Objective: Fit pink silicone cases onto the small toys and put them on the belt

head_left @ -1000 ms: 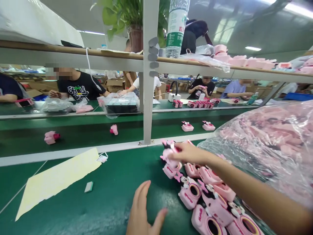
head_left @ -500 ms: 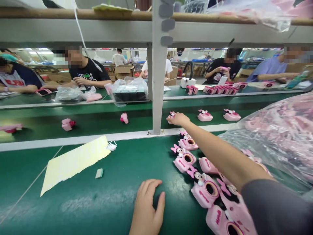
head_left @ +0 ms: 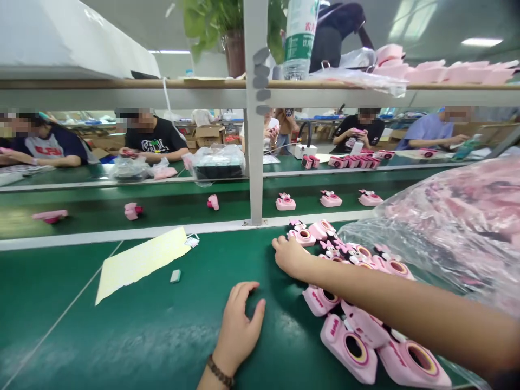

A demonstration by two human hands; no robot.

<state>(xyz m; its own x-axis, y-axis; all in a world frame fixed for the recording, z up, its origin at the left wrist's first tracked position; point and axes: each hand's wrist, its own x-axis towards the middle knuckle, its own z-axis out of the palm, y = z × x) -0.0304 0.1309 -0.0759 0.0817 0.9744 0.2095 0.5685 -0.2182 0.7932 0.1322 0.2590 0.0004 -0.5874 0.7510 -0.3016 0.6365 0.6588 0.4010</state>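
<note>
My left hand [head_left: 239,325] rests low on the green table [head_left: 154,336], thumb and fingers apart, with nothing in it. Beyond it, to the right, my right hand [head_left: 290,257] is over the table at the left edge of a group of pink mouse-topped camera cases. Its fingers are curled downward, and what lies under them is hidden. A pink case [head_left: 301,234] lies just past its fingers. Nearer the front is a larger-looking pink case [head_left: 349,346] with a round dark opening. My right forearm covers part of the group.
Pink cameras [head_left: 285,202] stand spaced along the belt [head_left: 179,208] behind a white rail. A yellow sheet [head_left: 142,262] and a small green-white block [head_left: 175,276] lie left. A plastic bag [head_left: 455,227] bulges at right. A post [head_left: 255,162] rises centrally. People work opposite.
My right hand has come back from the camera on the belt to the near table. That camera now stands on the belt. The view has tilted up; my left hand stays open.
</note>
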